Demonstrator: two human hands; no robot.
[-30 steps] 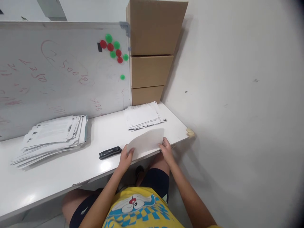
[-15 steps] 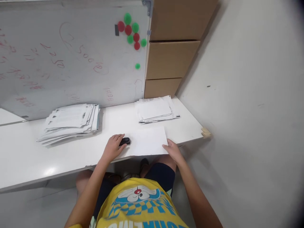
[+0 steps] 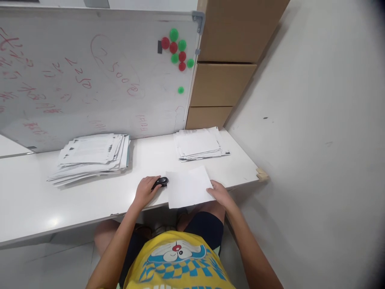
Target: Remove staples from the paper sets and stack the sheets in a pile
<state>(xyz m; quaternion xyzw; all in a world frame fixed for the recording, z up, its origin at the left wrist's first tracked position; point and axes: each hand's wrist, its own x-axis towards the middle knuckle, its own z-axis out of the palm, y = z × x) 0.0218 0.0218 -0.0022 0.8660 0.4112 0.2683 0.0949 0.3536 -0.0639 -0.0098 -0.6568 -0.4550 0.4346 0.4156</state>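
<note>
A thin bundle of white sheets (image 3: 188, 186) lies at the front edge of the white desk (image 3: 90, 196), turned slightly askew. My right hand (image 3: 219, 192) pinches its right edge. My left hand (image 3: 146, 190) is curled over a black stapler (image 3: 161, 182) just left of the sheets; only the stapler's right end shows.
A big fanned stack of printed papers (image 3: 90, 156) lies at the left, a smaller stack (image 3: 200, 143) at the back right. A whiteboard (image 3: 90, 76) with red and green magnets (image 3: 177, 50) leans behind the desk. Cardboard boxes (image 3: 222, 72) stand in the corner by the wall.
The sheets, held up in both hands a second ago, now lie on the desk. My left hand let go of them and closed over the stapler. The sheets have turned a little.
</note>
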